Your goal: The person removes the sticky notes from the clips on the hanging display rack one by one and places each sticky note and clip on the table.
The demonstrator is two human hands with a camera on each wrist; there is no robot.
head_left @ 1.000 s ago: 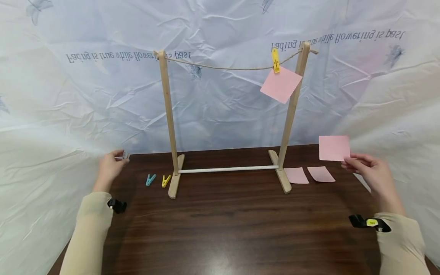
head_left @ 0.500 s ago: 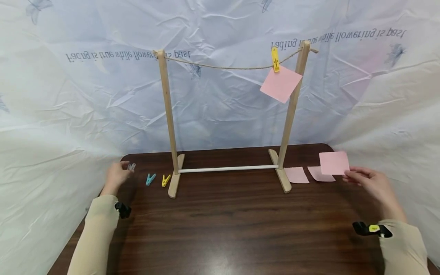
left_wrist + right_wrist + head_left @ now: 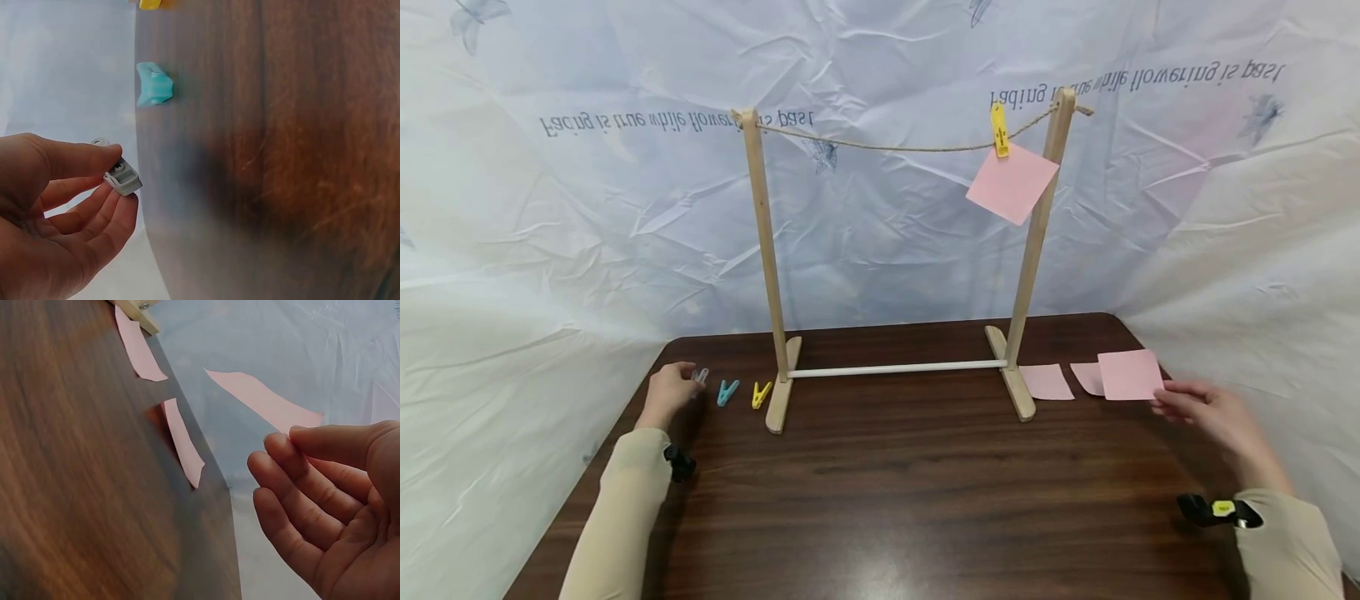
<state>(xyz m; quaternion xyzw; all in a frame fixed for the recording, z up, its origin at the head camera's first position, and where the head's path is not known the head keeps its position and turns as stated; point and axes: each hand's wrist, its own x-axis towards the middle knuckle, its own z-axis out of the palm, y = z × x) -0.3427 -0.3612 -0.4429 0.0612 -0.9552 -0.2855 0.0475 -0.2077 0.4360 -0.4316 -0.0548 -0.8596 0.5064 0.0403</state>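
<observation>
My left hand (image 3: 668, 393) pinches a grey clothespin (image 3: 123, 177) between thumb and fingers, close above the table's left side. A teal clothespin (image 3: 727, 392) and a yellow clothespin (image 3: 762, 395) lie just to its right. At the other side my right hand (image 3: 1213, 417) holds a pink paper square (image 3: 1131, 375) by its lower right corner, between thumb and forefinger. That square partly covers a second pink sheet (image 3: 184, 444) lying on the table. Another pink sheet (image 3: 1047, 382) lies by the rack's right foot.
A wooden rack (image 3: 763, 242) with a white crossbar (image 3: 898, 369) stands mid-table. Its string (image 3: 880, 149) carries a yellow clothespin (image 3: 1000, 132) with a hanging pink sheet (image 3: 1012, 183). Pale printed cloth (image 3: 887, 258) closes off the back and sides of the brown table (image 3: 925, 492).
The left hand has moved right and lower with the grey clothespin, nearer the teal one. My right hand has lowered the pink paper square, which now overlaps a sheet on the table.
</observation>
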